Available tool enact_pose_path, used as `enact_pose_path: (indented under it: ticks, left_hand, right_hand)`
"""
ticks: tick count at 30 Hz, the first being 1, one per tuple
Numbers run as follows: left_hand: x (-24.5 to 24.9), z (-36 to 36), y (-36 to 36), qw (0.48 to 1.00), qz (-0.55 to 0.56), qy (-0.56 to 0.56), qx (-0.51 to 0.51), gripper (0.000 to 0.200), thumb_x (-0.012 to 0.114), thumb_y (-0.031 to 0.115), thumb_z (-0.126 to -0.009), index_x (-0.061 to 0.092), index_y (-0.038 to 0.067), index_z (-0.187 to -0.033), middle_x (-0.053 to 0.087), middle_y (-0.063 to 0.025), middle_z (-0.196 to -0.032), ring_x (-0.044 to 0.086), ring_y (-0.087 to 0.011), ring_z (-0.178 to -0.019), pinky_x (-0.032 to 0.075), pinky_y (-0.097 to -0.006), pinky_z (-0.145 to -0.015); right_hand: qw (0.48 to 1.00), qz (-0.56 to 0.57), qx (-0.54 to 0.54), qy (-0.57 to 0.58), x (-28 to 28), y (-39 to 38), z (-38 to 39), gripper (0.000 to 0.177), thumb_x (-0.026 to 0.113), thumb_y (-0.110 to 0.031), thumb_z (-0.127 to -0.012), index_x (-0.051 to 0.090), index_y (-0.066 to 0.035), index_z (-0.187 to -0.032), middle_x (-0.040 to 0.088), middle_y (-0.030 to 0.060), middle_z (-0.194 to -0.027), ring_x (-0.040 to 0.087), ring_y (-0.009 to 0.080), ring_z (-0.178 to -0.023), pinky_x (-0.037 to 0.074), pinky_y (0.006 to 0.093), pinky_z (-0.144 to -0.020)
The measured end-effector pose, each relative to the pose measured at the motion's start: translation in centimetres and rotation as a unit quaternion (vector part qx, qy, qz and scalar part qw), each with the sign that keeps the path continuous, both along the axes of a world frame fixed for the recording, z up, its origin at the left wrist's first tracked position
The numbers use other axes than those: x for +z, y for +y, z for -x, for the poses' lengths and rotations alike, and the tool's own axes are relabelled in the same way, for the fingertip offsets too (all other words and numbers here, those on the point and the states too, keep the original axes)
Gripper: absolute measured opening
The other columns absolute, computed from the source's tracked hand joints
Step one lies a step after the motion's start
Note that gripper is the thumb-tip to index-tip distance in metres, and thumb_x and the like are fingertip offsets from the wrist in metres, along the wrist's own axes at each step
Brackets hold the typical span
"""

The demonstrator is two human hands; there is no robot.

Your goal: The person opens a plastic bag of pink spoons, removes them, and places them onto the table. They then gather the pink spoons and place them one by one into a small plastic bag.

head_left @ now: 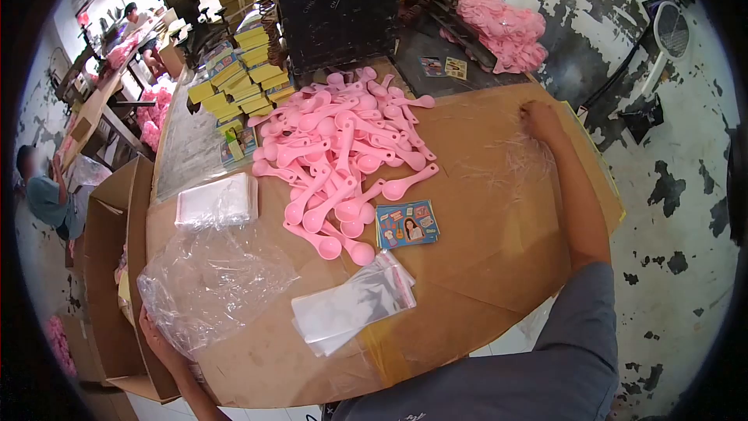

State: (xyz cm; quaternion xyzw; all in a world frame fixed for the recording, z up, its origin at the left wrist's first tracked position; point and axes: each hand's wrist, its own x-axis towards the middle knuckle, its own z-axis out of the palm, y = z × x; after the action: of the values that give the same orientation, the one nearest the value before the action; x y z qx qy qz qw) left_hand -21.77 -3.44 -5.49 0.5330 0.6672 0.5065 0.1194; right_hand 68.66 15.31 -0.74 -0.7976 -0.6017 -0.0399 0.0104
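My right hand [539, 119] rests at the far right of the cardboard-covered table [475, 281], its fingers curled together; what they hold, if anything, is too small to see. Thin clear plastic strips [518, 160] lie scattered beside it. At the table's left edge, my left hand [160, 335] has its visible fingers stretched out next to a large crumpled clear plastic bag [214, 281]. Pink measuring spoons [343, 136] form a big pile in the middle. A stack of printed cards [407, 224] lies just in front of them. Clear plastic sleeves [351, 308] are fanned out nearest my body.
A bundle of clear sleeves [218, 201] lies left of the spoons. Behind it stand yellow-edged card stacks [241, 70]. An open cardboard box [117, 265] borders the table on the left. Pink material [499, 27] is heaped at the back right. Two other people are at the far left.
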Motion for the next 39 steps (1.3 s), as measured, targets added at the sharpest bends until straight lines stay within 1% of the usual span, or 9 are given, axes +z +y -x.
enact_pose_path:
  ticks: [2,8,11,18,23,29,32,34,39]
  left_hand:
    - [-0.5,0.7,0.1,1.000,-0.002,-0.024,0.004,0.056,0.037,0.039,-0.111,0.052,-0.005,-0.141,0.057,-0.0169,-0.137,0.057,-0.0270,-0.125,0.043,-0.0402,-0.108]
    - [0.8,-1.1,0.3,0.987,-0.018,-0.161,-0.020,0.054,0.036,0.038,-0.111,0.052,-0.004,-0.143,0.057,-0.0161,-0.139,0.056,-0.0255,-0.126,0.043,-0.0396,-0.109]
    - [0.4,-0.3,0.0,0.985,-0.025,-0.170,-0.013,0.054,0.035,0.037,-0.112,0.052,-0.003,-0.144,0.057,-0.0160,-0.141,0.055,-0.0252,-0.128,0.043,-0.0395,-0.110]
    - [0.3,-0.2,0.1,0.992,-0.025,-0.122,0.004,0.054,0.035,0.036,-0.113,0.052,-0.004,-0.144,0.057,-0.0158,-0.141,0.055,-0.0246,-0.128,0.043,-0.0386,-0.111]
    - [0.9,-1.1,0.1,0.988,-0.015,-0.154,0.000,0.053,0.034,0.036,-0.113,0.053,-0.003,-0.144,0.057,-0.0154,-0.141,0.056,-0.0241,-0.127,0.044,-0.0384,-0.109]
    - [0.8,-0.8,0.2,0.991,-0.008,-0.133,-0.010,0.053,0.033,0.036,-0.113,0.054,-0.003,-0.142,0.059,-0.0147,-0.137,0.057,-0.0239,-0.124,0.046,-0.0384,-0.107]
    - [0.8,-0.9,0.4,0.990,-0.008,-0.139,-0.016,0.054,0.034,0.038,-0.112,0.054,-0.003,-0.141,0.060,-0.0147,-0.136,0.058,-0.0239,-0.122,0.046,-0.0384,-0.106]
    - [0.8,-0.9,0.5,0.987,-0.011,-0.158,-0.016,0.054,0.034,0.038,-0.112,0.054,-0.003,-0.141,0.060,-0.0148,-0.135,0.058,-0.0238,-0.122,0.046,-0.0383,-0.105]
    - [0.7,-0.7,0.5,0.983,-0.010,-0.182,-0.004,0.055,0.034,0.039,-0.112,0.055,-0.003,-0.141,0.060,-0.0146,-0.135,0.058,-0.0238,-0.122,0.047,-0.0379,-0.104]
  right_hand:
    - [0.993,0.002,-0.031,-0.112,1.9,-1.4,1.1,0.031,0.062,-0.020,-0.096,0.069,-0.007,-0.123,0.060,0.0137,-0.142,0.055,0.0366,-0.129,0.041,0.0544,-0.106]
    - [0.970,-0.180,0.164,0.004,-4.3,3.7,-1.4,0.054,0.067,-0.026,-0.093,0.056,-0.009,-0.143,0.052,0.0192,-0.149,0.050,0.0404,-0.136,0.034,0.0540,-0.116]
    - [0.973,-0.174,0.134,0.076,-5.8,6.9,-1.2,0.064,0.065,-0.032,-0.093,0.048,-0.010,-0.151,0.043,0.0216,-0.157,0.046,0.0407,-0.141,0.031,0.0532,-0.120]
    - [0.987,-0.002,0.060,-0.148,-0.6,8.2,4.5,0.058,0.069,-0.030,-0.091,0.054,-0.005,-0.141,0.055,0.0230,-0.140,0.057,0.0425,-0.123,0.045,0.0509,-0.107]
    - [0.933,-0.215,0.277,0.086,-5.7,10.3,6.0,0.040,0.074,-0.021,-0.084,0.069,-0.001,-0.117,0.063,0.0235,-0.123,0.060,0.0403,-0.115,0.049,0.0480,-0.098]
    - [0.987,0.121,0.098,-0.032,2.3,5.4,6.4,0.026,0.070,-0.016,-0.085,0.073,-0.001,-0.107,0.067,0.0210,-0.117,0.064,0.0411,-0.106,0.050,0.0473,-0.095]
    - [0.987,0.037,0.083,-0.130,2.7,5.4,7.6,0.017,0.068,-0.011,-0.085,0.073,-0.003,-0.099,0.069,0.0174,-0.108,0.065,0.0427,-0.099,0.050,0.0483,-0.093]
    - [0.978,-0.104,0.175,-0.037,2.3,6.7,9.9,0.019,0.066,-0.007,-0.084,0.070,-0.004,-0.102,0.066,0.0186,-0.118,0.064,0.0422,-0.102,0.050,0.0502,-0.093]
    - [0.913,-0.155,0.377,0.031,-2.3,13.1,14.0,0.053,0.061,-0.003,-0.087,0.057,-0.006,-0.140,0.050,0.0161,-0.151,0.051,0.0363,-0.135,0.045,0.0456,-0.110]
